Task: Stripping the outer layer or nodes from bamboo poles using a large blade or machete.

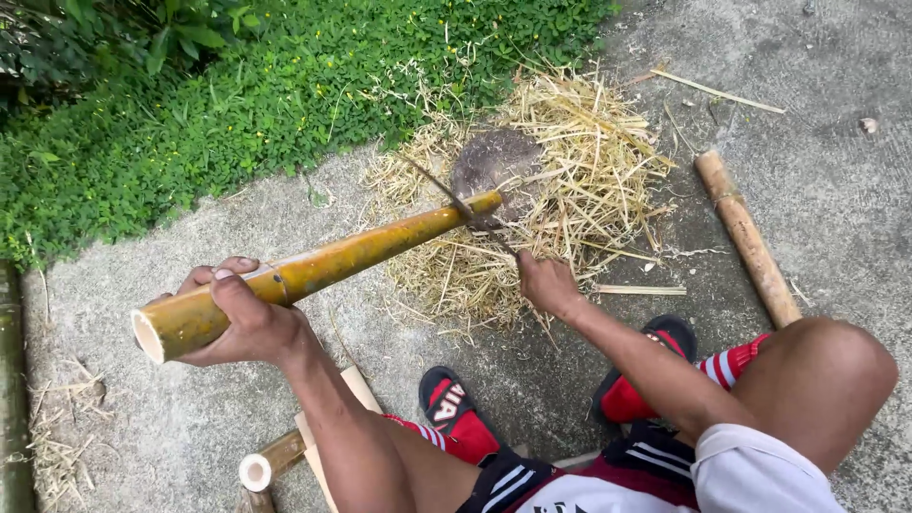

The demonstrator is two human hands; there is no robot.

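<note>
gripping a yellow-green hollow bamboo pole (323,271), the left hand (242,318) steadies it; the right hand (546,283) seemingly clenches a blade (456,201).

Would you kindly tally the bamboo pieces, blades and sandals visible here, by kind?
Bamboo pieces: 3, the yellow pole gripped by the left hand, a length on the concrete, a short cut piece
Blades: 1, the knife in the right hand
Sandals: 2
Total: 6

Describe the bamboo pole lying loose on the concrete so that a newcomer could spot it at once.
Start at the straw pile on the concrete. Just right of it lies a short brown bamboo pole, untouched. Unlike the yellow-green bamboo held in the left hand, it is duller and lies flat.
</note>
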